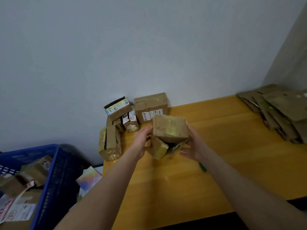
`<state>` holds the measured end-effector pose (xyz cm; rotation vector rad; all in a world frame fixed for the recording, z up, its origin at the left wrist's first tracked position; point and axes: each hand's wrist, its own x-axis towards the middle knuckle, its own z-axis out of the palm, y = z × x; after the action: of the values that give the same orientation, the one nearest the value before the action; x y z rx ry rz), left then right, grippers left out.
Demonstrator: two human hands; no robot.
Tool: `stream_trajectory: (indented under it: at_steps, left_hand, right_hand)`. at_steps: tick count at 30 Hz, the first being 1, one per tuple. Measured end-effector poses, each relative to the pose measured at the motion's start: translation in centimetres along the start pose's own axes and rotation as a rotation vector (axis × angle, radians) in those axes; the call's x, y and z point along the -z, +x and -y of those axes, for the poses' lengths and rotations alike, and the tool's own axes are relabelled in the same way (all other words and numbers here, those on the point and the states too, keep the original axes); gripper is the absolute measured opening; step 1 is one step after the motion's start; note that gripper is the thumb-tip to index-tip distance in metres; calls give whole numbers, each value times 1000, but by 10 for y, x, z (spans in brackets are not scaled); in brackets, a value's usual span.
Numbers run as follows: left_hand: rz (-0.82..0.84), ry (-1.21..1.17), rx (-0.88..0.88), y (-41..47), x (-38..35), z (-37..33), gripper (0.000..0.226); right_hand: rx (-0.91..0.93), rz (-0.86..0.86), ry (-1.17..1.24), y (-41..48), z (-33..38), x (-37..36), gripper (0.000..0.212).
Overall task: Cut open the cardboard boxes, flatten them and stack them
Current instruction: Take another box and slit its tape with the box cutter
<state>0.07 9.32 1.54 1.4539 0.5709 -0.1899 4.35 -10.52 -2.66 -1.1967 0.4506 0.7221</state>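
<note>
I hold a small brown cardboard box wrapped in clear tape above the yellow table. Its near end is open, with flaps hanging down. My left hand grips its left side and my right hand grips its right side. Several unopened boxes are piled at the table's far left against the wall. A stack of flattened cardboard lies at the far right. A green-handled tool lies on the table, partly hidden under my right forearm.
A blue plastic crate holding more boxes stands at the lower left, beside the table. A grey wall runs behind the table. The table's front edge crosses the lower right.
</note>
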Motion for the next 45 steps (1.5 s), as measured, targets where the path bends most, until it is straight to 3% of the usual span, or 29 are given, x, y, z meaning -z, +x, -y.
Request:
stream_trajectory:
  at_steps: [3, 6, 8, 11, 14, 17, 20, 24, 26, 29, 32, 36, 41, 45]
  left_hand:
    - [15, -7, -7, 2, 0, 1, 30]
    - [-33, 6, 14, 4, 5, 11, 27]
    - [-66, 75, 23, 6, 8, 22, 30]
    - [-170, 248, 0, 14, 11, 45, 23]
    - [-156, 417, 13, 25, 15, 68, 53]
    - [-86, 621, 60, 37, 14, 79, 74]
    - [-109, 869, 34, 51, 7, 80, 89]
    - [-146, 1127, 0, 67, -12, 72, 113]
    - [-106, 1263, 7, 73, -25, 73, 122]
    - [-53, 1408, 58, 79, -42, 79, 130]
    - [-85, 1398, 80, 78, -44, 84, 128]
    - [-191, 1240, 104, 88, -30, 82, 113]
    - [-149, 1275, 67, 94, -20, 81, 111]
    - [59, 1587, -169, 91, 5, 81, 122]
  right_hand:
    - [38, 182, 55, 2, 8, 11, 43]
    - [102, 237, -37, 10, 6, 18, 63]
    - [128, 143, -170, 14, 0, 16, 69]
    - [134, 64, -287, 24, -21, 11, 54]
    - [100, 12, -447, 33, -46, 4, 34]
    - [48, -21, -496, 42, -69, -7, 42]
    - [137, -113, -567, 52, -77, -17, 40]
    - [245, -429, -1053, 58, -65, -2, 43]
    - [234, -508, -1238, 60, -62, 18, 49]
    - [133, -527, -1400, 68, -64, 46, 56]
    - [50, -467, -1496, 72, -69, 61, 56]
    - [92, -560, -1495, 81, -77, 59, 39]
    - [13, -595, -1377, 87, -76, 49, 42]
    - [-72, -535, -875, 88, -69, 43, 37]
